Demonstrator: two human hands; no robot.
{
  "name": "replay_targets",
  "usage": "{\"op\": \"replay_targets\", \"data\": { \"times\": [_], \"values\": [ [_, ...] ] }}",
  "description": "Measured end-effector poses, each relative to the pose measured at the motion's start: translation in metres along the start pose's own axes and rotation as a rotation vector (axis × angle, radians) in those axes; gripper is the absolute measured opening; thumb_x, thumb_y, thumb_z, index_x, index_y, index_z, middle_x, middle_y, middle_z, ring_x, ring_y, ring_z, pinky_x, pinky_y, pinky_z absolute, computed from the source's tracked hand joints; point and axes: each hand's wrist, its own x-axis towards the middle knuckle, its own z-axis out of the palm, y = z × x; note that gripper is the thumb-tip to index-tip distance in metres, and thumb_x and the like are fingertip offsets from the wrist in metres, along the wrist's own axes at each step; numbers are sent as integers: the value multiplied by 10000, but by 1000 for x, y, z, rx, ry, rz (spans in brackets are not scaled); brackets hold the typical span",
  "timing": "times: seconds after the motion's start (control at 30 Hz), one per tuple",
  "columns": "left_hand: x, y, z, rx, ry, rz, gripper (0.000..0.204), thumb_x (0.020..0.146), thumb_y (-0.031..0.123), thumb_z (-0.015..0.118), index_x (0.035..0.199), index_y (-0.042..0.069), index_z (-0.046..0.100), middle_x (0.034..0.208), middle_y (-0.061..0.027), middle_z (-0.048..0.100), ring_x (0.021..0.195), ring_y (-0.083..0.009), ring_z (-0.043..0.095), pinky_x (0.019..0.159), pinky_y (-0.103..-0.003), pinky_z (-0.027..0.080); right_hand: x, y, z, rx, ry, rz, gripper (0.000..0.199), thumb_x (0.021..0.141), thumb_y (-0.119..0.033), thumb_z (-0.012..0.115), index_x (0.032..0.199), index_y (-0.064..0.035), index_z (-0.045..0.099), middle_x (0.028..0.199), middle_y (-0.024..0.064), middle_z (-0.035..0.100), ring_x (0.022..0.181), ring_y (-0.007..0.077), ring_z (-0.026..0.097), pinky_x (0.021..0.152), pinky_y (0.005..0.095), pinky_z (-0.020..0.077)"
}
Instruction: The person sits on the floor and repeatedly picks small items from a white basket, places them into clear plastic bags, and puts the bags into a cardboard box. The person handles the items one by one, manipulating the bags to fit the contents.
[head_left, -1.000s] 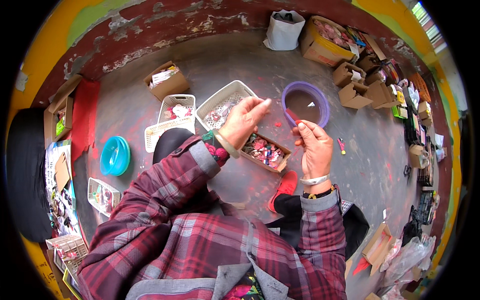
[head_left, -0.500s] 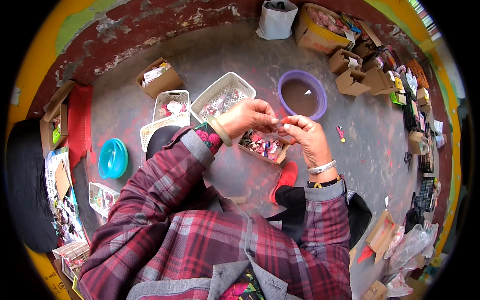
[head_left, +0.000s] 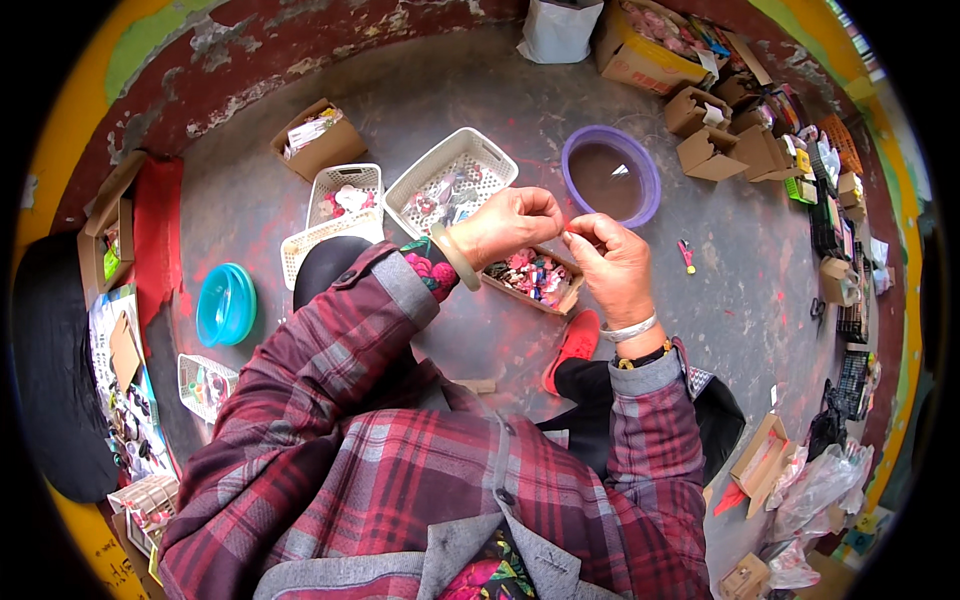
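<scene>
My left hand and my right hand meet almost fingertip to fingertip over a small cardboard box. Both are closed in a pinch. A tiny reddish bit shows at the right fingertips, too small to name; whatever the left fingers hold is hidden. Small pink, red and dark pieces fill the box below. Just beyond the left hand stands a white perforated basket with small clear packets and pieces in it.
Beyond my right hand is a purple basin with brownish contents. Two smaller white baskets and an open carton stand to the left, with turquoise bowls nearer. A yellow-and-pink tool lies on the floor; cartons line the right wall.
The fingertips of both hands have drawn slightly apart, the left hand turning a little. The view has shifted slightly. Floor objects have stayed in place.
</scene>
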Motion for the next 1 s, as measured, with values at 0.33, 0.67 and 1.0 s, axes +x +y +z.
{"op": "replay_targets", "data": {
  "times": [0.33,0.67,1.0],
  "values": [
    [-5,2,11,446,187,80,192,726,138,524,831,-6,596,697,-97,587,666,-140,556,598,-291,441,5,13,10,-249,24,-25,87,712,-15,580,798,-21,591,718,126,607,657,231,611,599,312,477],
    [-1,-5,17,434,352,97,184,702,107,510,808,-9,604,647,-137,588,610,-179,569,571,-313,452,9,4,14,-275,23,-231,94,736,-1,575,819,-43,585,732,110,600,664,263,597,594,330,467],
    [-1,-17,8,699,465,383,135,715,64,586,834,23,634,803,-149,616,786,-288,592,718,-349,466,12,5,18,-401,31,-333,100,736,-8,595,825,-55,590,752,101,597,674,267,588,594,341,463]
  ]
}}
